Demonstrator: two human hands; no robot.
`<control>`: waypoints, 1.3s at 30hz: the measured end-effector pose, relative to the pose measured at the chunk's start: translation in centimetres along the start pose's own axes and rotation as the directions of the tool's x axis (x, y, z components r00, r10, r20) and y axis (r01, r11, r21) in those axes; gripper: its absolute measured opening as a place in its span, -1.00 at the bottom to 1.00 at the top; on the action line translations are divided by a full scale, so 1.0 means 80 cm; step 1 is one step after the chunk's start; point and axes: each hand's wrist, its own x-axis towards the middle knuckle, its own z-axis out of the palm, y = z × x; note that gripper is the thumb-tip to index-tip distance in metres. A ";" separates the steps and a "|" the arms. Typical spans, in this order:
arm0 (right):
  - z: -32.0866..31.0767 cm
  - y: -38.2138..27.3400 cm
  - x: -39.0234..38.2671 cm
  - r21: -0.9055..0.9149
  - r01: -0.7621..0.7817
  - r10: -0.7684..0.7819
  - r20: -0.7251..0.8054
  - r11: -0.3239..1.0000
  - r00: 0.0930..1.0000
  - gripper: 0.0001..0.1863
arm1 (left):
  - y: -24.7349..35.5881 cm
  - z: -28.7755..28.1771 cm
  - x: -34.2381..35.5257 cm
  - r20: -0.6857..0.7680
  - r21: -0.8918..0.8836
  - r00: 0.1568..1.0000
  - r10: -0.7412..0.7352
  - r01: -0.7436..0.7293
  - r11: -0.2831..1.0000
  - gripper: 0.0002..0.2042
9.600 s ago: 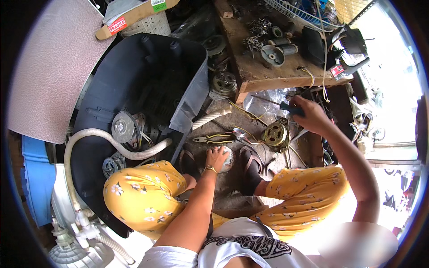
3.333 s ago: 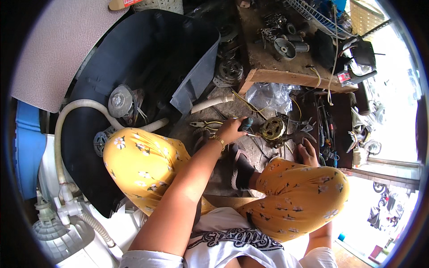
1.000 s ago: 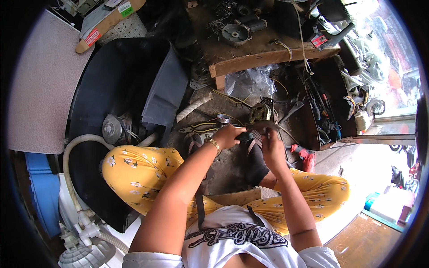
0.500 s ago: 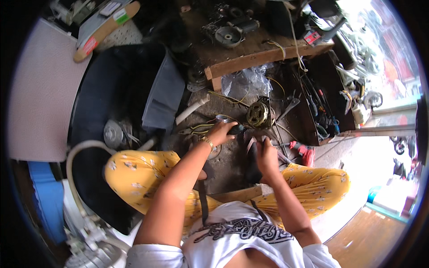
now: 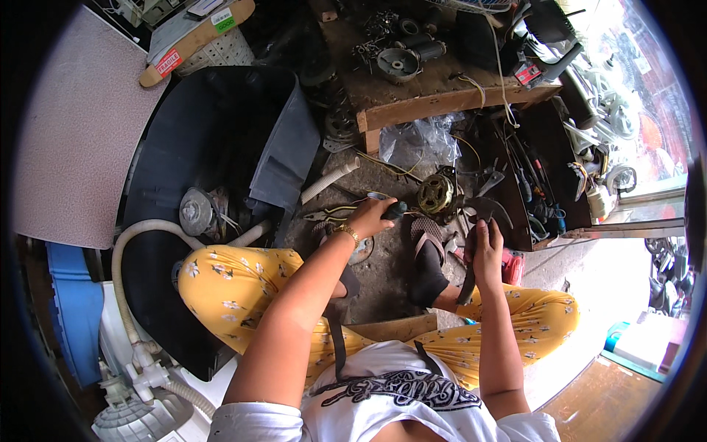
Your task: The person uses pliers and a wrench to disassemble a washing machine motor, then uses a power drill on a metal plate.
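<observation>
My left hand [image 5: 368,219] is closed around the dark teal handle [image 5: 394,211] of a screwdriver, left of an open brass-coloured motor [image 5: 433,194] on the floor. Its shaft is hard to make out. My right hand [image 5: 487,254] grips a dark tool with a broad curved top [image 5: 494,209], just right of the motor, above my right knee. Yellow-handled pliers [image 5: 328,213] and a metal disc [image 5: 361,250] lie near my left hand. A red power drill [image 5: 513,266] is partly hidden behind my right hand. Wires run around the motor.
A black plastic housing [image 5: 272,140] with motor parts and a pale hose [image 5: 147,225] stands left. A wooden bench [image 5: 412,107] holding metal parts is ahead, crumpled plastic [image 5: 416,140] beneath. An open toolbox [image 5: 552,155] sits right, before a bright opening. My sandalled feet frame the workspace.
Earlier the screwdriver was in my right hand; now my left has it. In the last second my hands moved apart, the right going rightward with the curved tool.
</observation>
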 end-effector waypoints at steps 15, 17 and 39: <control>0.012 0.019 0.001 -0.050 -0.057 0.058 0.029 0.997 0.998 -0.81 | 0.016 -0.014 0.005 0.021 -0.011 0.999 -0.036 0.036 0.999 -0.42; 0.017 0.020 0.003 -0.066 -0.057 0.058 0.015 0.996 0.998 -0.79 | 0.016 -0.013 0.004 0.032 -0.008 0.998 -0.053 0.054 0.999 -0.44; 0.019 0.045 0.022 -0.138 -0.084 0.096 0.080 0.987 0.992 -0.82 | 0.010 -0.006 0.009 0.043 0.054 0.998 -0.041 0.039 0.998 -0.39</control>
